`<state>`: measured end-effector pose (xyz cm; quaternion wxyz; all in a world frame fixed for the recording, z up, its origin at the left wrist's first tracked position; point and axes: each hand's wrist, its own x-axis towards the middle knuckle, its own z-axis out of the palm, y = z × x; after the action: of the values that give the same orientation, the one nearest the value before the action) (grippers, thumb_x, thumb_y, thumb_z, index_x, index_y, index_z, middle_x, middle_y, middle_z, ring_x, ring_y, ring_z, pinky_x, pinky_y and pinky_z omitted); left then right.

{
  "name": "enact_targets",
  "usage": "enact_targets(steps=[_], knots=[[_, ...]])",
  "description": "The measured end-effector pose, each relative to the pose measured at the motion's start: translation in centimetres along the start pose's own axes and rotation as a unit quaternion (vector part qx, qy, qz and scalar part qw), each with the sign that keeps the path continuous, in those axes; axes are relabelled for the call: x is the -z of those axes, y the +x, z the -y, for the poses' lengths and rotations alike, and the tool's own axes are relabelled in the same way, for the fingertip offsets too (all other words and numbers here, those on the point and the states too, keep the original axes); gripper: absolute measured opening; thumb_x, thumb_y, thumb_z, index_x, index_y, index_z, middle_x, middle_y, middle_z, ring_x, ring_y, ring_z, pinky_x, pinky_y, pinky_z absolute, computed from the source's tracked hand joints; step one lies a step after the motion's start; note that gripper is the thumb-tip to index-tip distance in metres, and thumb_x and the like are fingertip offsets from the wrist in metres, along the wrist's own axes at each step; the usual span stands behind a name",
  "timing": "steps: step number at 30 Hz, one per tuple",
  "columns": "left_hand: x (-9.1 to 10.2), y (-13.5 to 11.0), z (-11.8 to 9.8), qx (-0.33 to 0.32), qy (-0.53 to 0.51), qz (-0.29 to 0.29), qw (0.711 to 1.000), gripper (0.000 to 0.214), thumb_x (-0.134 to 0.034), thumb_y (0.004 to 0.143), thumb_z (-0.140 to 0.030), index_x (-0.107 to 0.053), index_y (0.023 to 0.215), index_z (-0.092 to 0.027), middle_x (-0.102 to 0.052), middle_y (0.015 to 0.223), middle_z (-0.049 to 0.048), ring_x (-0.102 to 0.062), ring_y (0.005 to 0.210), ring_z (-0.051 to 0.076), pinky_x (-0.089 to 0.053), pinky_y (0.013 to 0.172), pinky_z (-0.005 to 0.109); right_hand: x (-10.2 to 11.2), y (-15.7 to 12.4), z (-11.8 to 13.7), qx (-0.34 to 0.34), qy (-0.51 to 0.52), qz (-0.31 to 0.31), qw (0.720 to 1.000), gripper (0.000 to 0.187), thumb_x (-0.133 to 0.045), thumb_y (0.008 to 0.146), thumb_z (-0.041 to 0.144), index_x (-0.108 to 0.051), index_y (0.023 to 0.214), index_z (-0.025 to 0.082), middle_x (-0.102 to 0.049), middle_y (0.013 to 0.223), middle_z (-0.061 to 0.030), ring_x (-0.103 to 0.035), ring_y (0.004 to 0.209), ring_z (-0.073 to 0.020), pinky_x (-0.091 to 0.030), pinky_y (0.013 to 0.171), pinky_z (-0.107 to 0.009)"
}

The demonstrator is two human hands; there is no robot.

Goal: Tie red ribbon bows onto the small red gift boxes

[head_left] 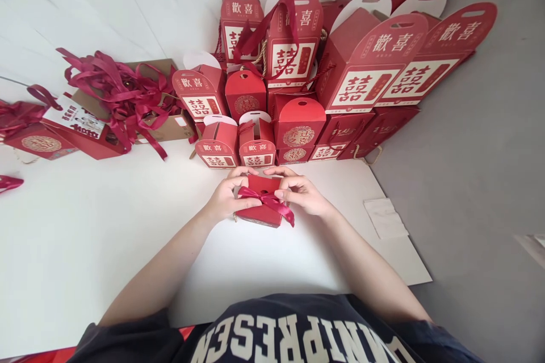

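Small red box [260, 216] on a white surface [85, 244], near the middle of the view and just beyond a dark T-shirt [272, 334] with white lettering, gripped between both hands. Crimson ribbon bow [266, 199] tied across the box, one tail trailing down to the right over a corner. Left hand [227, 195] against the box's left side, fingers [242, 177] curled over the top edge, thumb lying along the ribbon. Right hand [300, 193] at the opposite side, fingers [283, 180] bent narrow and close in by the bow's knot, pinching ribbon against the box. Only a short gap between the two hands. Beyond them, red gift boxes [366, 62] stacked in rows against a pale marble wall [85, 5], many with white handles and double-happiness labels, the nearest row just past the fingertips. Farther left, a cardboard carton [170, 127] heaped with tangled crimson ribbons [121, 96], and beside it a red box lying on its side [40, 144] with ribbon over it. Loose ribbon end [11, 182] at the left edge. White paper sheet [385, 218] across the surface's right edge, partly over a gray floor [472, 181].
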<state>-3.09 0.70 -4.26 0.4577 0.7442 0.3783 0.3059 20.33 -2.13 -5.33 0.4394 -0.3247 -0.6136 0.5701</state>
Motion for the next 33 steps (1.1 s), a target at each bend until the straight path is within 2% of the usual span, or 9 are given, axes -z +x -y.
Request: enact_targets(steps=[5,10,13,16,19,21,23,28,33], knots=[[-0.9,-0.4,1.2,0.031,-0.116,-0.024,0.992,0.051,-0.077,0.07,-0.052,-0.04,0.062,-0.018,-0.05,0.137,0.0132,-0.055,0.12,0.03,-0.056,0.081,0.041,0.1,0.0,-0.4,0.006,0.004,0.004,1.0,0.039,-0.068,0.086,0.048,-0.061,0.062,0.019,-0.056,0.132,-0.0055,-0.05,0.129,-0.0255,-0.038,0.109,-0.04],[-1.4,-0.6,1.6,0.07,-0.187,-0.01,0.98,0.058,-0.073,0.069,-0.06,-0.035,0.061,-0.017,-0.049,0.141,0.011,-0.065,0.088,0.023,-0.052,0.056,0.034,0.1,0.0,-0.5,0.006,0.024,0.006,1.0,0.034,-0.067,0.087,0.044,-0.062,0.064,0.019,-0.057,0.132,-0.0054,-0.051,0.127,-0.0252,-0.04,0.106,-0.04],[-1.5,-0.5,1.6,0.071,-0.217,-0.022,0.973,0.063,-0.062,0.073,-0.072,-0.033,0.059,-0.017,-0.056,0.134,0.0108,-0.065,0.09,0.024,-0.055,0.067,0.037,0.1,0.1,-0.6,0.005,0.055,0.004,0.998,0.036,-0.067,0.087,0.047,-0.062,0.064,0.019,-0.057,0.132,-0.0048,-0.052,0.127,-0.0262,-0.04,0.106,-0.04],[-1.2,-0.4,1.3,0.052,-0.176,-0.018,0.983,0.058,-0.055,0.083,-0.064,-0.035,0.056,-0.017,-0.06,0.127,0.0104,-0.064,0.101,0.025,-0.054,0.083,0.04,0.1,0.2,-0.7,0.003,0.052,-0.015,0.999,0.037,-0.063,0.089,0.048,-0.062,0.066,0.019,-0.057,0.133,-0.0055,-0.051,0.128,-0.0261,-0.039,0.107,-0.039],[-0.5,-0.4,0.8,0.029,-0.137,0.002,0.99,0.053,-0.054,0.088,-0.056,-0.043,0.055,-0.016,-0.059,0.126,0.0127,-0.062,0.103,0.026,-0.052,0.086,0.041,0.4,0.0,-0.2,0.009,-0.002,-0.06,0.998,0.026,-0.057,0.094,0.046,-0.066,0.091,0.022,-0.054,0.134,-0.007,-0.053,0.122,-0.0228,-0.041,0.101,-0.036],[0.1,-0.4,0.5,0.018,-0.118,0.011,0.993,0.049,-0.056,0.088,-0.053,-0.049,0.056,-0.016,-0.058,0.126,0.0139,-0.06,0.105,0.027,-0.05,0.09,0.042,0.7,-0.5,0.5,0.014,-0.053,-0.101,0.993,0.024,-0.057,0.094,0.046,-0.061,0.1,0.023,-0.059,0.122,-0.0066,-0.057,0.108,-0.0197,-0.044,0.093,-0.032],[0.5,-0.3,0.3,0.005,-0.092,0.012,0.996,0.046,-0.058,0.088,-0.049,-0.053,0.057,-0.015,-0.057,0.124,0.0137,-0.057,0.108,0.027,-0.046,0.096,0.041,1.2,-1.1,1.4,-0.005,-0.119,-0.126,0.985,0.027,-0.057,0.094,0.048,-0.058,0.091,0.021,-0.061,0.098,-0.0034,-0.057,0.089,-0.0168,-0.044,0.083,-0.029],[1.0,-0.1,-0.2,-0.055,0.014,-0.063,0.996,0.039,-0.061,0.088,-0.042,-0.059,0.059,-0.016,-0.051,0.092,0.0062,-0.052,0.088,0.018,-0.044,0.089,0.035,2.2,-2.4,2.9,-0.132,-0.213,-0.024,0.968,0.048,-0.041,0.098,0.056,-0.056,0.074,0.018,-0.058,0.074,-0.0008,-0.052,0.072,-0.0153,-0.039,0.072,-0.028],[1.1,-0.3,-1.0,-0.058,0.075,-0.059,0.994,0.037,-0.064,0.087,-0.035,-0.058,0.056,-0.015,-0.047,0.068,0.0004,-0.046,0.066,0.012,-0.04,0.066,0.027,1.7,-2.5,2.8,-0.153,-0.155,0.054,0.975,0.05,-0.046,0.096,0.058,-0.053,0.067,0.017,-0.053,0.065,0.0016,-0.045,0.061,-0.012,-0.035,0.063,-0.026]])
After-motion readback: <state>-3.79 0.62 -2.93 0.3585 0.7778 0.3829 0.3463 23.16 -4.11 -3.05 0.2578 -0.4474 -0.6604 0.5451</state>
